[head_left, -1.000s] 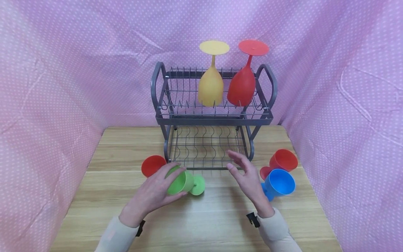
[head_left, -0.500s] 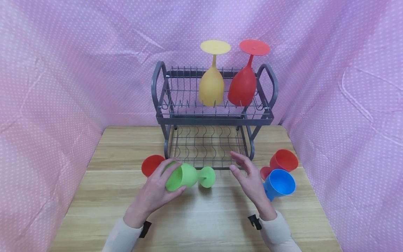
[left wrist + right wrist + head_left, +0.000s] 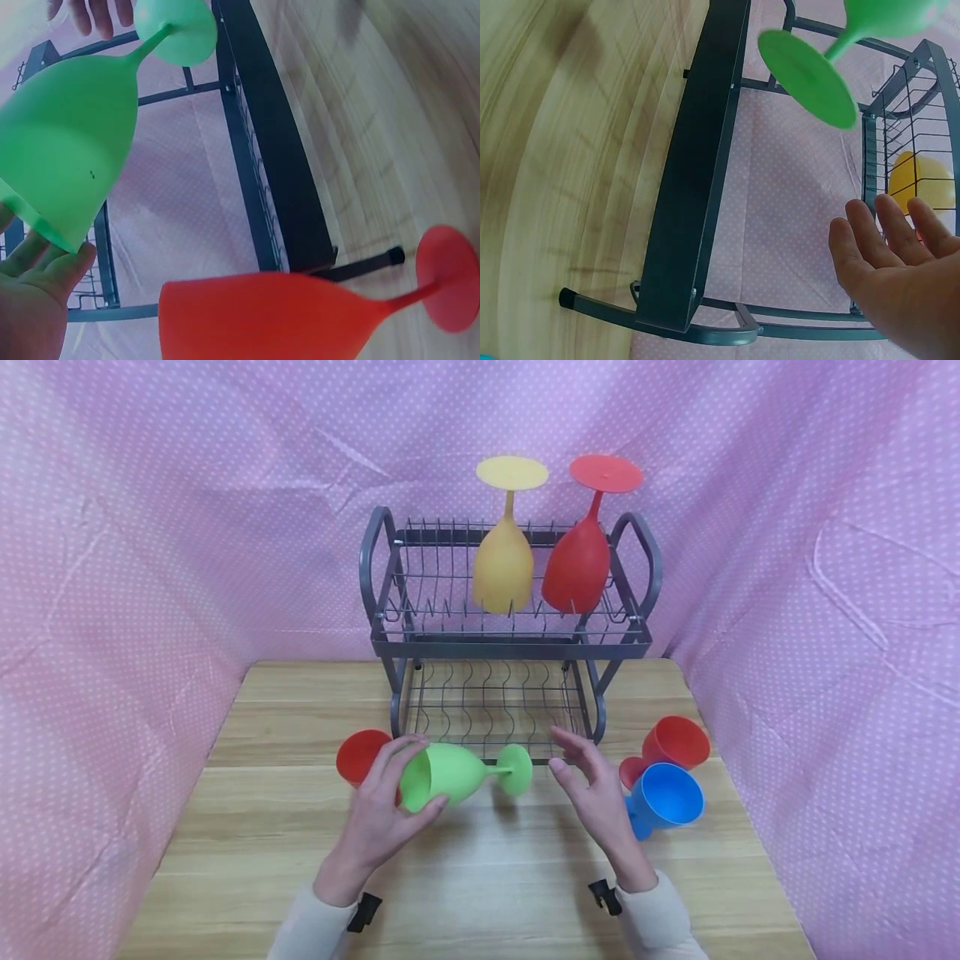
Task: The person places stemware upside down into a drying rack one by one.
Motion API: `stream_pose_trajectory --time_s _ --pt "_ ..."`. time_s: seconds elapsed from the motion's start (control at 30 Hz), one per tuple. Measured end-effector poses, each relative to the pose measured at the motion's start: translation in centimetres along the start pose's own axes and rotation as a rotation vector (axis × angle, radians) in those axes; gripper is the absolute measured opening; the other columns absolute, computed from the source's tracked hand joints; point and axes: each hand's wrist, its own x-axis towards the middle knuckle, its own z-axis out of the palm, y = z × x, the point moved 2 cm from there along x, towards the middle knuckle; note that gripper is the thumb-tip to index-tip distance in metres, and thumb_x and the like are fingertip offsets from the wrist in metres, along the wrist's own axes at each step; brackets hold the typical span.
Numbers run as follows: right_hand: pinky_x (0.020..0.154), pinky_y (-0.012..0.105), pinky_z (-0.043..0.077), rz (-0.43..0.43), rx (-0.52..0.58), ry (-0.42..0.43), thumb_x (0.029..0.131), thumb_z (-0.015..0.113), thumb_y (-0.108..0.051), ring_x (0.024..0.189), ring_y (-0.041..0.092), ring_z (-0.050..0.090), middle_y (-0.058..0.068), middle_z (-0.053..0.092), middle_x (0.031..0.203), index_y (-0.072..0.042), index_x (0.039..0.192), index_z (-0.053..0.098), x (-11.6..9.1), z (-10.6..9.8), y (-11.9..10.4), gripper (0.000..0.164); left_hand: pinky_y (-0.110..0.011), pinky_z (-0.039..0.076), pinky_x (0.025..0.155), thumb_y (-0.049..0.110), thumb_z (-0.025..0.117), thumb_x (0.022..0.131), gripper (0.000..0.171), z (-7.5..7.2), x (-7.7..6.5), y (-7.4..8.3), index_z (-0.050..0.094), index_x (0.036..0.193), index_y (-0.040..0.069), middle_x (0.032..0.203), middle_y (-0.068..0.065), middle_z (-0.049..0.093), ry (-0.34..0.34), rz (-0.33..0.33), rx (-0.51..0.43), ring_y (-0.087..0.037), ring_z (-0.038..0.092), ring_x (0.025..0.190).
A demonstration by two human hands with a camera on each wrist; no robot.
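My left hand (image 3: 382, 802) holds a green goblet (image 3: 457, 774) by its rim, thumb on the near side and fingers on the far side. The goblet lies sideways above the table, its foot pointing right; the left wrist view shows the bowl (image 3: 75, 127) tilted with the fingers at its lip. To the right, my right hand (image 3: 596, 793) hovers with nothing in it, fingers spread and apart from the goblet's foot (image 3: 806, 79). Beside the left hand lies a red goblet (image 3: 362, 755), partly hidden by the fingers.
A dark two-tier dish rack (image 3: 510, 649) stands at the back. On its upper tier, a yellow goblet (image 3: 504, 564) and a red goblet (image 3: 577, 568) sit upside down. At the right lie another red goblet (image 3: 677, 742) and a blue goblet (image 3: 667, 795) on the wooden table (image 3: 480, 893).
The left hand has lifted the green goblet and moved it rightward, its foot rising toward the rack. The right hand has barely shifted.
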Motion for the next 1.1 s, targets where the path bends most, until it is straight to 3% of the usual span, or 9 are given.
stream_pose_trajectory --time_s 0.17,0.27,0.47,0.73,1.0,1.1 --pt "0.111 0.033 0.046 0.013 0.014 0.014 0.103 0.066 -0.023 0.136 0.024 0.055 0.002 0.058 0.149 -0.017 0.147 0.055 -0.2 0.2 0.3 0.046 -0.051 0.060 0.089 0.024 0.082 0.080 0.066 0.6 -0.3 0.1 0.058 0.138 0.006 0.143 -0.010 0.056 0.050 -0.042 -0.042 -0.028 0.055 0.129" --pt "0.109 0.027 0.045 0.029 0.018 0.021 0.103 0.065 -0.023 0.138 0.027 0.054 0.003 0.056 0.151 -0.016 0.148 0.054 -0.3 0.2 0.4 0.047 -0.050 0.058 0.094 0.022 0.082 0.079 0.066 0.9 -0.5 0.2 0.057 0.138 0.005 0.143 -0.009 0.057 0.085 -0.060 -0.058 -0.027 0.055 0.129" --pt "0.106 0.025 0.045 0.091 0.032 0.041 0.104 0.064 -0.026 0.141 0.033 0.051 0.007 0.049 0.157 -0.015 0.152 0.049 -0.5 0.3 0.5 0.052 -0.047 0.054 0.101 0.018 0.081 0.079 0.066 1.4 -0.5 0.6 0.056 0.139 0.006 0.143 -0.008 0.056 0.133 -0.145 -0.152 -0.024 0.053 0.129" --pt "0.106 0.015 0.042 0.102 0.165 0.046 0.105 0.062 -0.022 0.149 0.032 0.039 0.007 0.040 0.163 -0.015 0.157 0.040 -0.7 0.9 0.8 0.057 -0.027 0.043 0.109 0.009 0.078 0.083 0.066 2.1 -0.5 0.8 0.050 0.142 0.000 0.145 -0.008 0.051 0.160 -0.271 -0.351 -0.023 0.048 0.132" --pt "0.106 0.014 0.041 0.147 0.243 0.044 0.105 0.060 -0.021 0.151 0.032 0.036 0.010 0.037 0.164 -0.010 0.160 0.033 -1.0 1.5 0.9 0.063 -0.027 0.044 0.109 0.007 0.074 0.087 0.065 2.7 -0.5 0.9 0.045 0.145 -0.002 0.147 -0.022 0.046 0.198 -0.357 -0.482 -0.028 0.046 0.136" --pt "0.106 0.015 0.041 0.187 0.261 0.037 0.105 0.061 -0.023 0.151 0.032 0.036 0.011 0.036 0.165 -0.008 0.161 0.030 -1.1 1.7 1.2 0.066 -0.027 0.046 0.107 0.007 0.072 0.088 0.066 2.9 -0.4 1.0 0.042 0.146 -0.002 0.148 -0.022 0.044 0.205 -0.382 -0.522 -0.029 0.045 0.136"
